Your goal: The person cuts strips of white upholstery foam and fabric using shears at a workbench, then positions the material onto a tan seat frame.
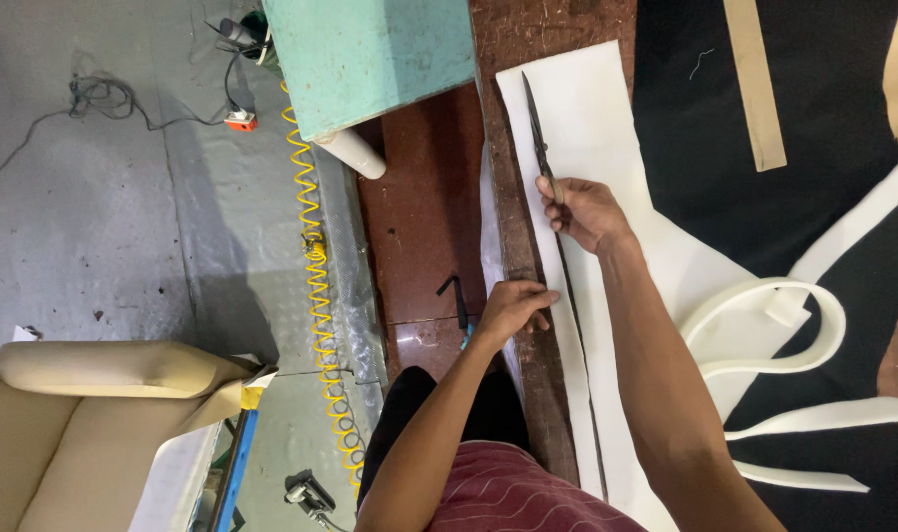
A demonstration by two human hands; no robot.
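right hand (579,212) closed round long scissors (539,128), blades running ahead of it along the white foam sheet (606,118) | left hand (516,305) flat, fingers spread, pinning the cut strip just behind | risk: strip slips, cut wanders | foam offcuts (794,325) lie beyond right forearm, yellow coiled hose (316,286) left

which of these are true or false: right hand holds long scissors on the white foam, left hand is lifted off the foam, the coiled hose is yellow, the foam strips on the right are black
1. The right hand holds long scissors over the white foam sheet. True.
2. The left hand is lifted off the foam. False: it presses down on the foam's edge.
3. The coiled hose is yellow. True.
4. The loose foam strips on the right are black. False: they are white, lying on a black surface.
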